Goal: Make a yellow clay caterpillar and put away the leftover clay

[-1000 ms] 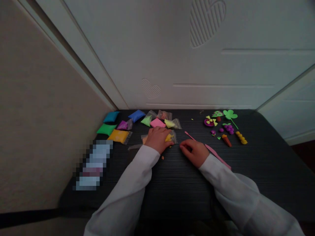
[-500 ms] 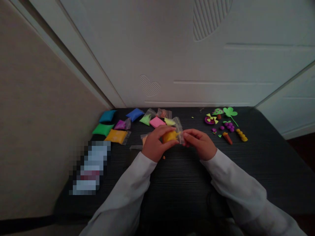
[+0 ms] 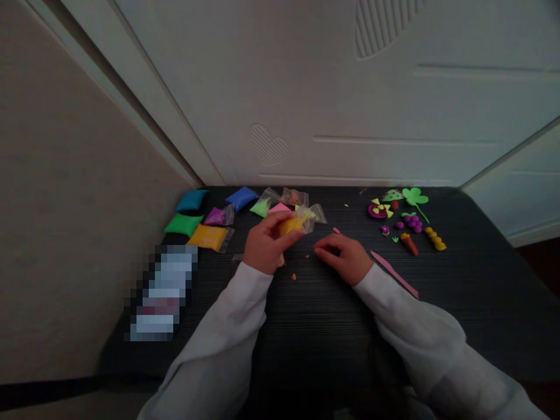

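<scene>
My left hand (image 3: 265, 245) is closed on a clear bag of yellow clay (image 3: 291, 225), gripping it between thumb and fingers. The bag's open-looking plastic end points right. Just right of it, low over the black table, my right hand (image 3: 343, 258) has thumb and fingertips pressed together; whatever is between them, if anything, is too small to make out. A pink modelling knife (image 3: 396, 275) lies beside my right wrist. Small orange clay crumbs (image 3: 294, 276) lie on the table between my hands. Behind my left hand a pink packet (image 3: 280, 208) is partly hidden.
Clay packets stand at the left, among them a green one (image 3: 184, 224), an orange one (image 3: 207, 237) and a blue one (image 3: 241, 198). Clay figures lie at the right: a clover (image 3: 415, 196), grapes (image 3: 411, 223), a carrot (image 3: 409, 244). A white panel (image 3: 371, 157) rises behind the table.
My right hand has come away from the bag and moved lower. My left hand has shifted slightly left and up with the bag. The pink knife now shows by my right wrist.
</scene>
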The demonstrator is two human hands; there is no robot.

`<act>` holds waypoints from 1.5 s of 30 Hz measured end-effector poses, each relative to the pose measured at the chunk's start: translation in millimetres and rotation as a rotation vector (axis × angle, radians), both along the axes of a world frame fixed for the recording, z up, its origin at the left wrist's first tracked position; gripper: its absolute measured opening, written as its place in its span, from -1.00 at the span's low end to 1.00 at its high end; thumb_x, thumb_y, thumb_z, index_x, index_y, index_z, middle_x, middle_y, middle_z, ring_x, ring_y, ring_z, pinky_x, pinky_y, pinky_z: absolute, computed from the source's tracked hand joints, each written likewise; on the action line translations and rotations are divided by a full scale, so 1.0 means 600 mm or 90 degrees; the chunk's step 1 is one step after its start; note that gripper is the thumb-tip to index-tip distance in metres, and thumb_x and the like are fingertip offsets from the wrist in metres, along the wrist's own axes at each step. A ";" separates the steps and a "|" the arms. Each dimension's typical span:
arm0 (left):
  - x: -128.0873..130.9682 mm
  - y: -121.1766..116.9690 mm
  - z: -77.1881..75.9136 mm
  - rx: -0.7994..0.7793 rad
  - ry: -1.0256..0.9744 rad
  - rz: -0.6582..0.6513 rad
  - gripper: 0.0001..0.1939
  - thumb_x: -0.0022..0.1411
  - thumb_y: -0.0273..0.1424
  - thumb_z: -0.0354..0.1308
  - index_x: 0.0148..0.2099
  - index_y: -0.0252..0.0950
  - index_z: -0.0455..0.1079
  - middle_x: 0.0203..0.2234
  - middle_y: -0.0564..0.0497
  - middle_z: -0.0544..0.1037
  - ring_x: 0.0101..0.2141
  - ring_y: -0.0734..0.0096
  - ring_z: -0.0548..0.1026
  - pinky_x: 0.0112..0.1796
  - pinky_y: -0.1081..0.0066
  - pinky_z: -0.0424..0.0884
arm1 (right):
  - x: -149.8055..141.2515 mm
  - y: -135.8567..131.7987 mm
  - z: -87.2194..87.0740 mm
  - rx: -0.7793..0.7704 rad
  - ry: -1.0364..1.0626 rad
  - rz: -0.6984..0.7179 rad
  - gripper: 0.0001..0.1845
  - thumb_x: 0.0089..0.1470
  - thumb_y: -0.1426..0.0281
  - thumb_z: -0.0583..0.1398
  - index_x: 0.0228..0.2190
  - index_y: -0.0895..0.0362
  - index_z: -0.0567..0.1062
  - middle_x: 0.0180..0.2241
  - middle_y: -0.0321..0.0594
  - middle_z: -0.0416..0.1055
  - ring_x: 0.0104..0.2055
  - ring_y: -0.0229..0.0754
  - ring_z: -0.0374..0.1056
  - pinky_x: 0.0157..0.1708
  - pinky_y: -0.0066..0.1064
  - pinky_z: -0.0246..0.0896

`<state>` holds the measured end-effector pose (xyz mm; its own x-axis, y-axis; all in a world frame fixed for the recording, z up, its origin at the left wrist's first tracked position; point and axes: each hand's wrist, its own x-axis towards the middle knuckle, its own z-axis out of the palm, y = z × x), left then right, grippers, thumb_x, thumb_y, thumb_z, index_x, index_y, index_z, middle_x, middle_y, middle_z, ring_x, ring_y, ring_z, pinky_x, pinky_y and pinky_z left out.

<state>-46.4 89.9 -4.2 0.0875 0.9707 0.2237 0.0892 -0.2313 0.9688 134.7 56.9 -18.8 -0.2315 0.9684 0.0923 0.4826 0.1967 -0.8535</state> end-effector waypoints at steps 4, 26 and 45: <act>0.003 0.002 0.000 -0.054 -0.064 -0.004 -0.57 -0.19 -0.36 0.33 -0.19 -0.34 0.42 -0.24 -0.07 0.51 -0.19 0.27 0.46 -0.08 0.23 0.34 | -0.017 0.003 -0.009 0.037 -0.162 0.075 -0.82 0.01 0.36 0.13 -0.35 0.11 0.51 -0.33 -0.18 0.42 -0.27 -0.20 0.31 -0.19 -0.31 0.15; 0.029 -0.038 0.011 0.301 0.319 -0.039 -0.65 0.03 -0.33 0.20 -0.10 -0.30 0.36 -0.22 -0.07 0.47 -0.16 0.36 0.41 -0.09 0.33 0.33 | 0.044 -0.018 0.057 0.016 0.283 -0.127 -0.79 -0.09 0.41 0.23 -0.32 0.08 0.37 -0.43 -0.32 0.41 -0.37 -0.32 0.36 -0.33 -0.43 0.28; 0.046 -0.053 0.011 0.385 0.274 -0.121 -0.63 0.01 -0.39 0.23 -0.10 -0.34 0.34 -0.27 -0.08 0.47 -0.22 0.42 0.44 -0.20 0.40 0.41 | 0.041 -0.017 0.044 -0.008 0.285 -0.055 -0.58 -0.24 0.50 0.31 -0.28 0.06 0.31 -0.52 -0.44 0.17 -0.50 -0.40 0.14 -0.50 -0.51 0.10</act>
